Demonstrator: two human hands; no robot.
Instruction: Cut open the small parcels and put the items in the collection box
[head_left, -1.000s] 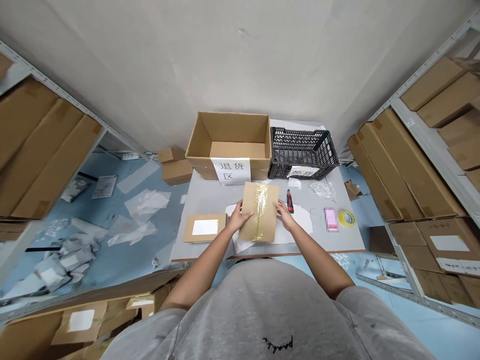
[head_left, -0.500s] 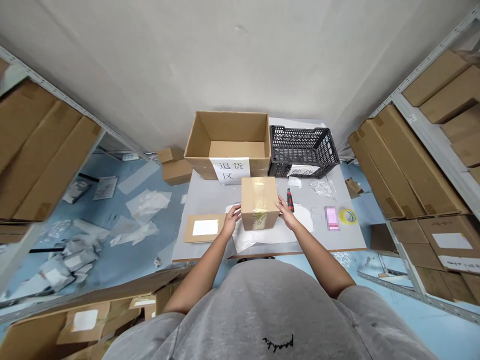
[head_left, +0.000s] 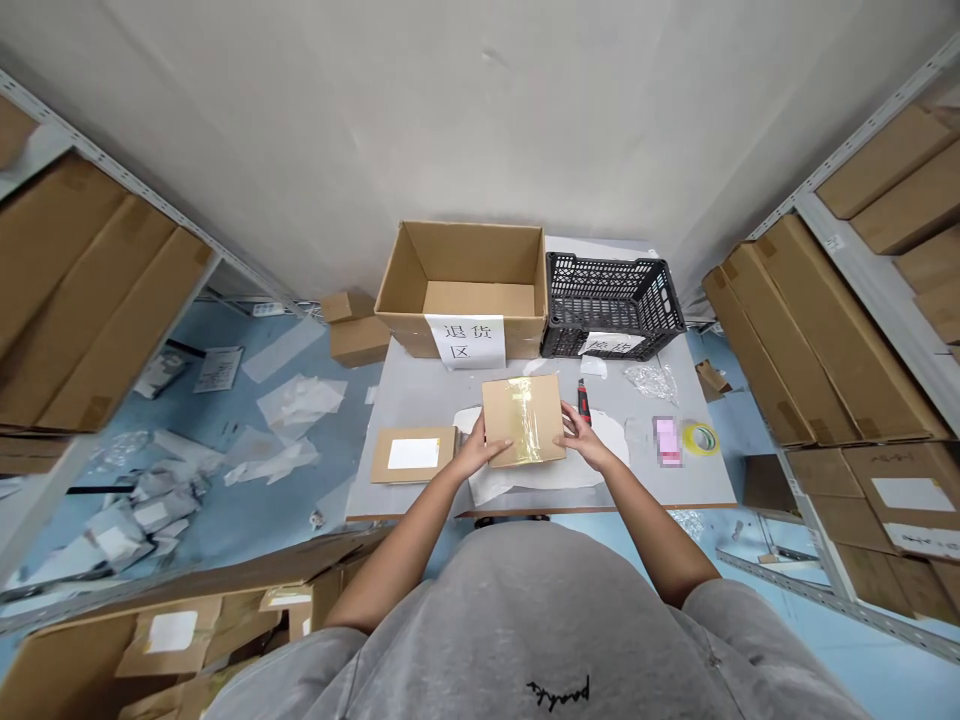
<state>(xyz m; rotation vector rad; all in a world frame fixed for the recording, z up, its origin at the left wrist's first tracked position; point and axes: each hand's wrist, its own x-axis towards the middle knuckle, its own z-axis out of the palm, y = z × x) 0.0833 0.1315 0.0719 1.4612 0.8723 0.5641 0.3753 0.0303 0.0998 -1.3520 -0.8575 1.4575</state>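
Brown card dents easily, so the box [head_left: 523, 420], at the centre of the frame, calls for even pressure: the left hand [head_left: 474, 452] grips its left side, the right hand [head_left: 586, 440] its right, thumbs on the taped face. Best keep the right hand clear of the knife [head_left: 583, 402] just above it. A white sheet [head_left: 540, 484] lies below on the grey desk [head_left: 409, 395], a carton [head_left: 405, 335] and black crate [head_left: 556, 310] along its upper edge; blue floor [head_left: 225, 410] and loaded shelves [head_left: 847, 255] fill both sides.
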